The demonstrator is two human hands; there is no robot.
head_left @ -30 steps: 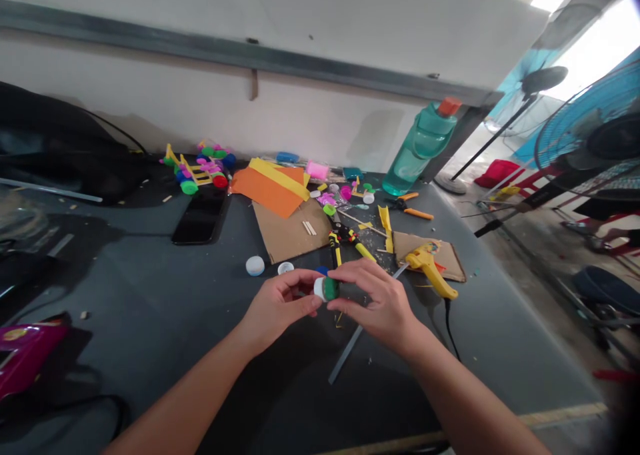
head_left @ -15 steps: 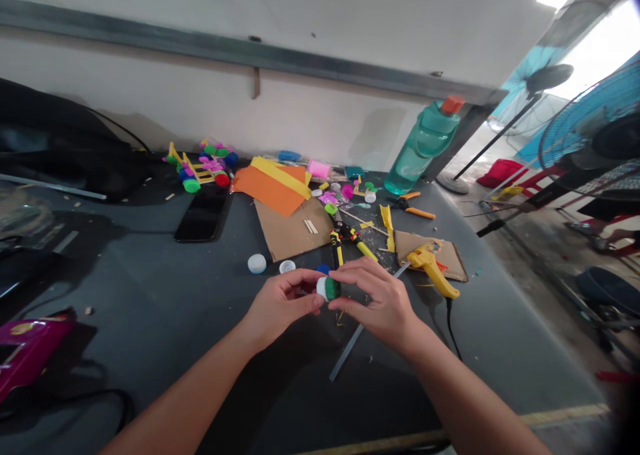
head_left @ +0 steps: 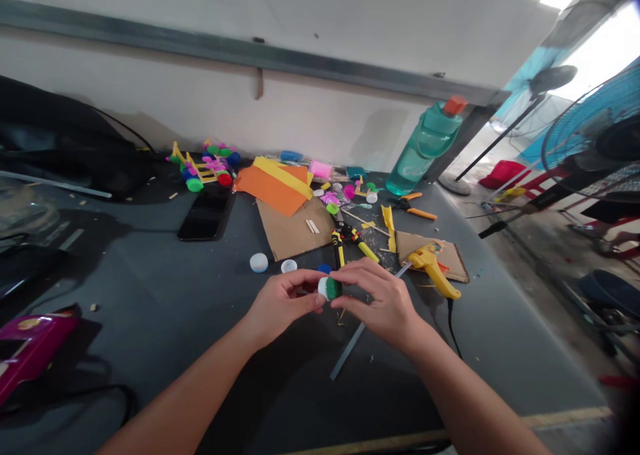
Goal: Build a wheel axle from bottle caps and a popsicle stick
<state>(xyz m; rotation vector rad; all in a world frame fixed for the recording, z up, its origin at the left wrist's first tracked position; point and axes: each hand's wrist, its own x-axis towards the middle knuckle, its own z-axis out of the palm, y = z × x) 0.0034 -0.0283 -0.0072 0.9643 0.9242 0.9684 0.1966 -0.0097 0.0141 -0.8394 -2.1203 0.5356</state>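
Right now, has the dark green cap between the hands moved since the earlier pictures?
No, not visibly: judged against the upturned white cap on the table, the dark green cap keeps its place; the view drifts slightly.

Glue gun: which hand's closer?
Right. The right hand is just left of the yellow glue gun; the left hand is farther left, beyond the right.

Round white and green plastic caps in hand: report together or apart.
Together: the round white plastic cap in the left hand meets the round green plastic cap in the right hand, no gap showing. Glued: cannot tell.
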